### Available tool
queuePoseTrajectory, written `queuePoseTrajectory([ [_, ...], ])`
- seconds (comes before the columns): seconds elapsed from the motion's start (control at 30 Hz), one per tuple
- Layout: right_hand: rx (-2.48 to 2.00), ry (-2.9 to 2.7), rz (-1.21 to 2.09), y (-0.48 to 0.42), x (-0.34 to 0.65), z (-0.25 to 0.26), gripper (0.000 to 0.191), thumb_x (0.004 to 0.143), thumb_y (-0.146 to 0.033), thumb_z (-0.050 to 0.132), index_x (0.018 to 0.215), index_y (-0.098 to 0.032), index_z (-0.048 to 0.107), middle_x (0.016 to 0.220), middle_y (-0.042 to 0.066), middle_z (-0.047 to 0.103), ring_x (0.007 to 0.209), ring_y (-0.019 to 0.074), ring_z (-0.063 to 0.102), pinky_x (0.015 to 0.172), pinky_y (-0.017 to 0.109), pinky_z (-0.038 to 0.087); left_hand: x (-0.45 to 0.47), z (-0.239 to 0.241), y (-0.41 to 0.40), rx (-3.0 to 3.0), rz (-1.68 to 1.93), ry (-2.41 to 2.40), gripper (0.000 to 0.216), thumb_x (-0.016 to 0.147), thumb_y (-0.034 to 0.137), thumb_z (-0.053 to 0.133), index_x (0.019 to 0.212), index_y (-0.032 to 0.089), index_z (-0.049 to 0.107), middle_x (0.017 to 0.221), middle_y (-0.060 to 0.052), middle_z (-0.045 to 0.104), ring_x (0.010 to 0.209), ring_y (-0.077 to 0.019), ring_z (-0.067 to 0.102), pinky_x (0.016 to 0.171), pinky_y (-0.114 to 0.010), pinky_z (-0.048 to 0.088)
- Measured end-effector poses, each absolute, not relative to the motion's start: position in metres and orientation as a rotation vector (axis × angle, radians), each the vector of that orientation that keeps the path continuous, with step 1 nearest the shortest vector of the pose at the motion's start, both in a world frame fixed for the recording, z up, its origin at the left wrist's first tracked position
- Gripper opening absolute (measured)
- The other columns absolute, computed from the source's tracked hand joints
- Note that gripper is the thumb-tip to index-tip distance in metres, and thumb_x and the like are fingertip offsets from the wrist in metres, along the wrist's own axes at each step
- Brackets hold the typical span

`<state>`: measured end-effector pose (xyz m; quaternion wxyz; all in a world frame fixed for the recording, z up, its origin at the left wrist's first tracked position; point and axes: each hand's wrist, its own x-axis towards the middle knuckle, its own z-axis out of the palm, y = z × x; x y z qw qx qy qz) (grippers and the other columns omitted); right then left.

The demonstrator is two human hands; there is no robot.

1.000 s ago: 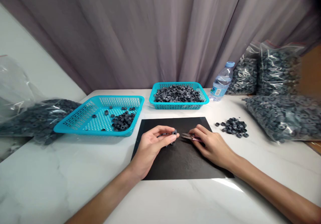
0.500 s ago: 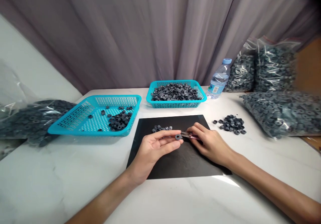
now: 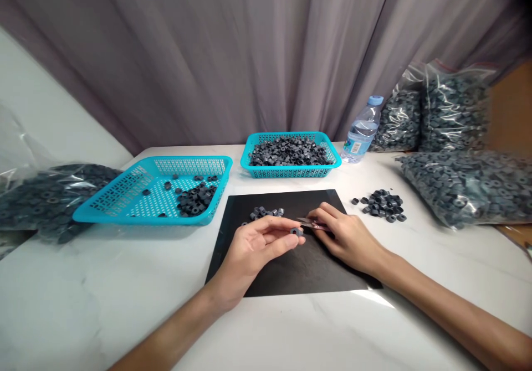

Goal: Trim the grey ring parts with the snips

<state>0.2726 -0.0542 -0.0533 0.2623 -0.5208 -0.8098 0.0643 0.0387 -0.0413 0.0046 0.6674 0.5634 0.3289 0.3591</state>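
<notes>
My left hand [image 3: 253,246] pinches a small dark grey ring [image 3: 296,231] between thumb and fingertips, its hole turned towards me. Close on its right, my right hand [image 3: 343,230] is closed around a small pointed metal blade [image 3: 306,221] with a pinkish handle, mostly hidden by the fingers. The tip points left, slightly above the ring. Both hands are over a black mat [image 3: 307,274]. Behind my left fingers lies a small group of grey rings [image 3: 266,213] on the mat, partly covered by that hand.
A turquoise basket [image 3: 137,216] at left holds some rings; another turquoise basket [image 3: 291,171] at the back is full of them. A loose pile of rings [image 3: 384,205] lies right of the mat. A water bottle [image 3: 361,133] and bulging bags of rings [image 3: 469,188] stand at right, another bag [image 3: 62,194] far left.
The ring in my left fingers has tilted and sits slightly lower. The blade tip has come away from it, up and clear. My right hand has barely moved.
</notes>
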Motion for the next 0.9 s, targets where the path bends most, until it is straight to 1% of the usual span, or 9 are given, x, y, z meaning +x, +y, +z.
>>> queuePoseTrajectory([
  [0.17, -1.412, -2.148, 0.225, -0.054, 0.274, -0.051, 0.018, 0.103, -0.022, 0.044, 0.111, -0.02, 0.059, 0.103, 0.007, 0.067, 0.076, 0.0182, 0.066, 0.065, 0.03, 0.049, 0.039, 0.005, -0.041, 1.265, 0.827, 0.746, 0.012, 0.086, 0.023, 0.081, 0.098, 0.022, 0.08, 0.102, -0.005, 0.078, 0.099, -0.0201, 0.076, 0.096, -0.028, 0.057],
  [0.23, -1.448, -2.059, 0.31, -0.053, 0.274, -0.047, 0.017, 0.103, -0.028, 0.048, 0.105, -0.02, 0.063, 0.092, 0.004, 0.069, 0.071, 0.0178, 0.065, 0.063, 0.029, 0.047, 0.039, 0.006, -0.041, 1.253, 0.837, 0.742, 0.012, 0.085, 0.023, 0.082, 0.096, 0.021, 0.08, 0.1, -0.004, 0.077, 0.098, -0.0199, 0.076, 0.095, -0.028, 0.057],
  [0.3, -1.48, -1.935, 0.437, -0.054, 0.273, -0.043, 0.024, 0.103, -0.04, 0.052, 0.097, -0.021, 0.065, 0.078, 0.001, 0.068, 0.065, 0.0174, 0.062, 0.06, 0.028, 0.045, 0.04, 0.007, -0.042, 1.232, 0.856, 0.74, 0.014, 0.082, 0.021, 0.084, 0.095, 0.02, 0.078, 0.1, -0.004, 0.077, 0.098, -0.0201, 0.075, 0.094, -0.028, 0.058],
  [0.33, -1.472, -1.869, 0.509, -0.055, 0.271, -0.041, 0.03, 0.103, -0.045, 0.051, 0.095, -0.021, 0.066, 0.075, 0.0, 0.067, 0.066, 0.0176, 0.062, 0.06, 0.028, 0.045, 0.04, 0.007, -0.042, 1.218, 0.862, 0.741, 0.016, 0.081, 0.02, 0.084, 0.096, 0.02, 0.077, 0.1, -0.004, 0.077, 0.098, -0.0202, 0.075, 0.094, -0.028, 0.058],
  [0.4, -1.394, -1.748, 0.634, -0.059, 0.266, -0.037, 0.038, 0.105, -0.049, 0.046, 0.096, -0.021, 0.068, 0.079, 0.001, 0.068, 0.074, 0.0184, 0.065, 0.067, 0.029, 0.049, 0.041, 0.008, -0.042, 1.189, 0.866, 0.745, 0.02, 0.079, 0.018, 0.085, 0.097, 0.019, 0.075, 0.101, -0.004, 0.077, 0.098, -0.0203, 0.075, 0.094, -0.028, 0.059],
  [0.47, -1.289, -1.671, 0.68, -0.066, 0.259, -0.036, 0.038, 0.108, -0.045, 0.042, 0.099, -0.021, 0.07, 0.087, 0.003, 0.069, 0.081, 0.0184, 0.065, 0.074, 0.029, 0.051, 0.04, 0.009, -0.043, 1.176, 0.857, 0.74, 0.021, 0.08, 0.018, 0.085, 0.098, 0.019, 0.074, 0.101, -0.004, 0.077, 0.098, -0.0209, 0.076, 0.094, -0.029, 0.059],
  [0.63, -1.142, -1.67, 0.554, -0.079, 0.249, -0.038, 0.024, 0.105, -0.035, 0.051, 0.107, -0.021, 0.07, 0.079, 0.002, 0.058, 0.068, 0.0156, 0.053, 0.059, 0.028, 0.044, 0.038, 0.011, -0.043, 1.218, 0.858, 0.709, 0.015, 0.083, 0.019, 0.083, 0.094, 0.018, 0.073, 0.102, -0.006, 0.076, 0.099, -0.0222, 0.076, 0.096, -0.031, 0.059],
  [0.77, -1.083, -1.682, 0.496, -0.08, 0.251, -0.041, 0.024, 0.105, -0.029, 0.054, 0.121, -0.023, 0.07, 0.085, 0.004, 0.063, 0.071, 0.0168, 0.056, 0.059, 0.03, 0.046, 0.038, 0.012, -0.043, 1.237, 0.867, 0.705, 0.014, 0.082, 0.019, 0.083, 0.092, 0.018, 0.073, 0.101, -0.006, 0.077, 0.097, -0.0232, 0.077, 0.096, -0.034, 0.059],
  [0.9, -1.041, -1.704, 0.477, -0.081, 0.251, -0.041, 0.027, 0.104, -0.025, 0.054, 0.127, -0.024, 0.069, 0.089, 0.005, 0.065, 0.073, 0.017, 0.058, 0.061, 0.031, 0.048, 0.039, 0.01, -0.042, 1.247, 0.898, 0.696, 0.017, 0.08, 0.018, 0.084, 0.093, 0.018, 0.072, 0.099, -0.006, 0.077, 0.097, -0.0233, 0.076, 0.094, -0.034, 0.06],
])
